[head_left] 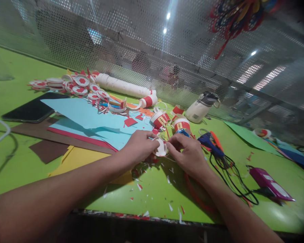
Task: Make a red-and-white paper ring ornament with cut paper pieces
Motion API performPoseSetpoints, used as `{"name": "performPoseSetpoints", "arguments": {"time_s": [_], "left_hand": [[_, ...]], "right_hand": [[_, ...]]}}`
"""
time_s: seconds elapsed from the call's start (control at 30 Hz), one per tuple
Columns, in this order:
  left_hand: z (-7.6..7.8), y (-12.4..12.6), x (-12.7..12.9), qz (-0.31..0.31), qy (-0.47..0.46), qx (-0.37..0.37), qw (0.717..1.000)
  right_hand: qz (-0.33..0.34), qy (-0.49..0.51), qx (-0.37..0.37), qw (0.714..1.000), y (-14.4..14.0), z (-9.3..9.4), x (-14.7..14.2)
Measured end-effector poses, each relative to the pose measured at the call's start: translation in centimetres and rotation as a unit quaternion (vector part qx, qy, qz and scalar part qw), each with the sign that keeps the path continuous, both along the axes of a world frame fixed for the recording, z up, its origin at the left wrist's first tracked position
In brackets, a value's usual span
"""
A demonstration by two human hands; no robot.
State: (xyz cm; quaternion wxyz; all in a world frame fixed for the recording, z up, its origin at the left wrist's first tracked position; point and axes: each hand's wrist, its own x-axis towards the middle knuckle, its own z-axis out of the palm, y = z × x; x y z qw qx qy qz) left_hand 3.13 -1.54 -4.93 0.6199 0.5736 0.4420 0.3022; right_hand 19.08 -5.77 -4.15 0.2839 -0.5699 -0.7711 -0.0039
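Both my hands meet over the green table [20, 77], holding a small white paper cup piece [161, 147] with red trim between them. My left hand [138, 146] grips it from the left with curled fingers. From the right, my right hand [187, 152] pinches its edge. Paper scraps [154, 179], white and red, lie scattered under my hands. Just beyond them stand two decorated red-and-white paper cups [181, 124].
Light blue [86, 116], yellow [81, 157] and brown paper sheets lie left. A dark phone [32, 109], a pile of red-white discs [78, 86], a stack of white cups [124, 87], a white bottle [201, 108], a blue glue gun [210, 141] with black cable and a purple device [268, 182] surround the work area. Perforated metal screen behind.
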Motion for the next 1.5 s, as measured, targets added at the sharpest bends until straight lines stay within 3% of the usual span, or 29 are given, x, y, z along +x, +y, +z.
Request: {"name": "performPoseSetpoints", "arguments": {"time_s": [0.97, 1.5], "left_hand": [[-0.2, 0.1, 0.3, -0.009, 0.032, 0.0, 0.999], [-0.2, 0.1, 0.1, 0.001, 0.027, 0.011, 1.0]], "right_hand": [[0.014, -0.145, 0.023, 0.989, 0.0, 0.0, -0.2], [-0.012, -0.096, -0.032, 0.995, -0.2, 0.8, 0.2]]}}
